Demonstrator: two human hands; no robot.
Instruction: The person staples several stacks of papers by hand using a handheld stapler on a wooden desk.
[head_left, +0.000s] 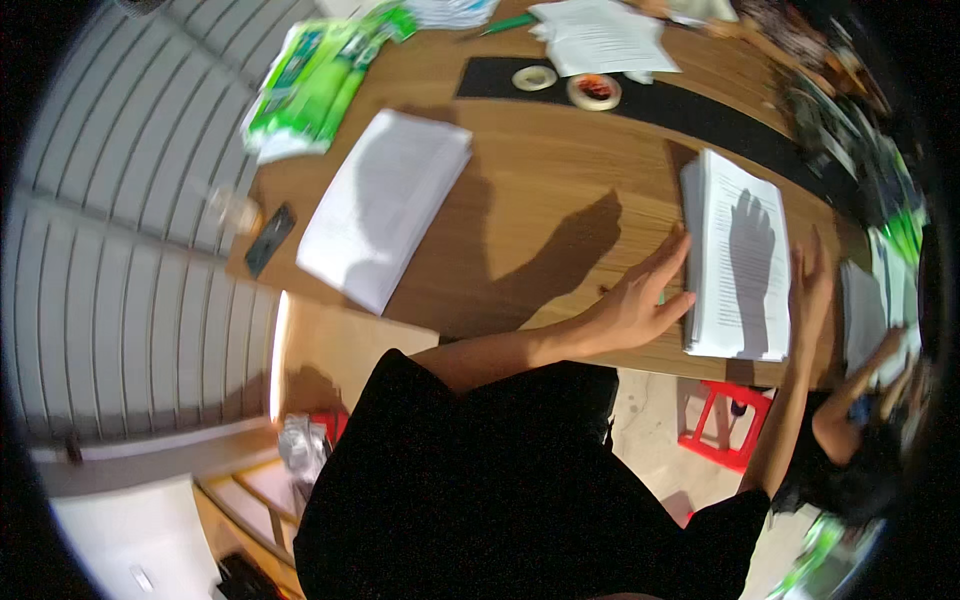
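A thick stack of printed sheets (716, 300) lies on the wooden table between my hands, a hand's shadow falling across its top page. My left hand (646, 300) is at the stack's left edge, thumb and fingers spread; its fingertips look to be at the paper, though contact is hard to judge. Along the right edge stands my right hand (812, 281), fingers extended and somewhat apart, gripping nothing that I can see. To the left, a second stack of white paper (409, 165) lies slanted, its top sheet looking blank.
Behind are a dark strip (495, 79), two tape rolls (534, 78) (595, 91), and loose printed sheets (600, 34). Green packages (307, 97) and a phone (270, 240) sit at left. Another person's arm (847, 409) is at right. A red stool (705, 420) stands below.
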